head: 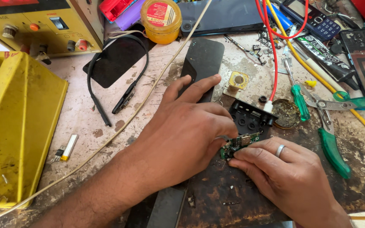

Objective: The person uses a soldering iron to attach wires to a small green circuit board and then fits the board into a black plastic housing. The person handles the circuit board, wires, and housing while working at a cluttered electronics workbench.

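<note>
A small green circuit board (238, 143) lies on the dark, stained work mat (233, 190) near the middle. My left hand (182, 135) curls over its left end, fingers pinching the board. My right hand (284, 173), with a ring on one finger, presses on the board's right edge from below. Just behind the board sits a black plastic housing (250, 118) with round holes. A red wire (272, 55) comes down to a white tip beside that housing.
A yellow bin (13, 126) stands at the left, a yellow power supply (39, 25) behind it. Green-handled pliers (332, 143), a green screwdriver (298, 99), a round tin (287, 113), an orange jar (161, 19), a black phone cover (201, 63) and phones crowd the back and right.
</note>
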Motion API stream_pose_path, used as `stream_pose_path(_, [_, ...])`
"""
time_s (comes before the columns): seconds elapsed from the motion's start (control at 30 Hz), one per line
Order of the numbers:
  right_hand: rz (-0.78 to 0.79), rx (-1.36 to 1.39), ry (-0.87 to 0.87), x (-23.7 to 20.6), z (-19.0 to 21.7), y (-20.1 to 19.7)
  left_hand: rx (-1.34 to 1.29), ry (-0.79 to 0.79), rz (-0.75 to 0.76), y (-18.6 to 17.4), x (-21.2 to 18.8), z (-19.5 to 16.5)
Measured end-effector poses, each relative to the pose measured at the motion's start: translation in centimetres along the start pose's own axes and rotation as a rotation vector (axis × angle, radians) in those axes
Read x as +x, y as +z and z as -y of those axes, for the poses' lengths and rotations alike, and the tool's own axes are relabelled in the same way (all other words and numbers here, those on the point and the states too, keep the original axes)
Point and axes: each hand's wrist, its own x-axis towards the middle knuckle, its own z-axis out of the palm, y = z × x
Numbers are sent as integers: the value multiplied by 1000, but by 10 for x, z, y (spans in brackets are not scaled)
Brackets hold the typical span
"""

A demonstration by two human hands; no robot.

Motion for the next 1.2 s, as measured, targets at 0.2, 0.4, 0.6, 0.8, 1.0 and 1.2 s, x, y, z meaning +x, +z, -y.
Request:
stream_pose_path(0.2, [8, -2, 1, 0, 1, -1, 92, -14, 27, 1, 6, -4])
stream_pose_path(0.4, [3, -9, -14, 1, 2, -1, 78, 19, 26, -1, 11, -4])
stream_pose_path(0.6, [-4, -12, -26, 0, 0, 1, 77, -2, 37, 1, 13, -4])
stream_pose_path(0.8, [-18, -3, -35, -1, -1, 1, 46, -3, 39, 1, 11, -3])
stream_pose_path(1.0, [-21, 11, -26, -1, -2, -1, 52, 47, 4, 3, 10, 1])
stream_pose_path(1.2, [-13, 36, -35, 0, -4, -1, 95, 68, 38, 5, 15, 6])
